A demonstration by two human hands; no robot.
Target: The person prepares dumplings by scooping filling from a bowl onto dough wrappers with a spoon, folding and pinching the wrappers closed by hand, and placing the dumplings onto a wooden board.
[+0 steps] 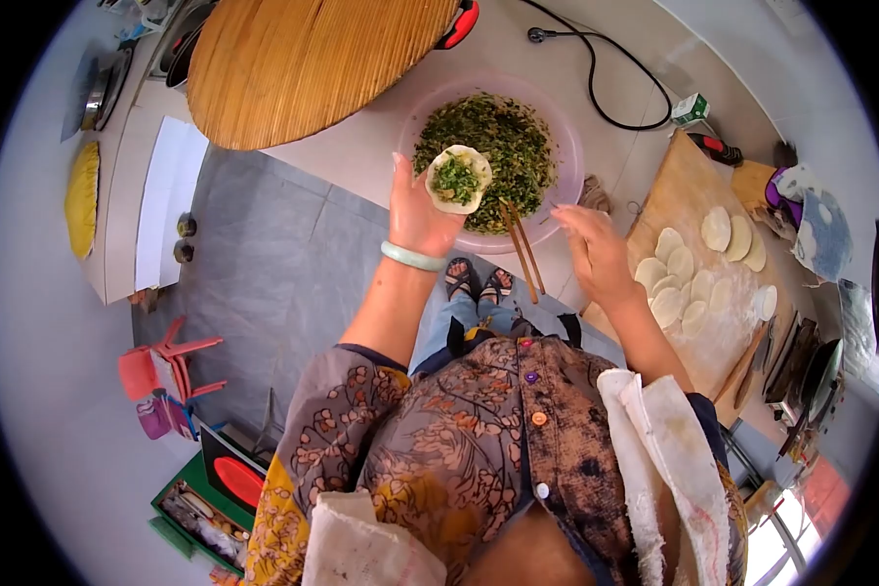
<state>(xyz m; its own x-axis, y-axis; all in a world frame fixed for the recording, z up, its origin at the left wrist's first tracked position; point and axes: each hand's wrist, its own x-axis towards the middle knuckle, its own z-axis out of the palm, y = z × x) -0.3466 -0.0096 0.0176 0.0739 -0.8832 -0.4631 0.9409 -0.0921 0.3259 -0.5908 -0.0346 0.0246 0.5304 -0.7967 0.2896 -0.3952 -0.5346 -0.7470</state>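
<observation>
My left hand point(422, 210), with a pale green bangle at the wrist, holds up a round dumpling wrapper point(474, 202) on its fingers. Chopped green filling point(455, 180) lies in the middle of the wrapper, which is still unfolded. Behind it stands a pink basin point(568, 161) full of chopped green filling. A pair of wooden chopsticks point(523, 252) leans in the basin, tips in the filling. To the right of the chopsticks, my right hand point(596, 256) is in the air beside the basin's rim, fingers stretched and slightly bent, with nothing visible in them.
Several dumpling wrappers point(716, 230) lie on a floured wooden board point(654, 225) at the right, near a rolling pin point(742, 363). A round slatted wooden lid point(303, 68) covers the counter's back left. A black power cord point(593, 59) curls behind the basin. Red chairs point(146, 371) stand at left.
</observation>
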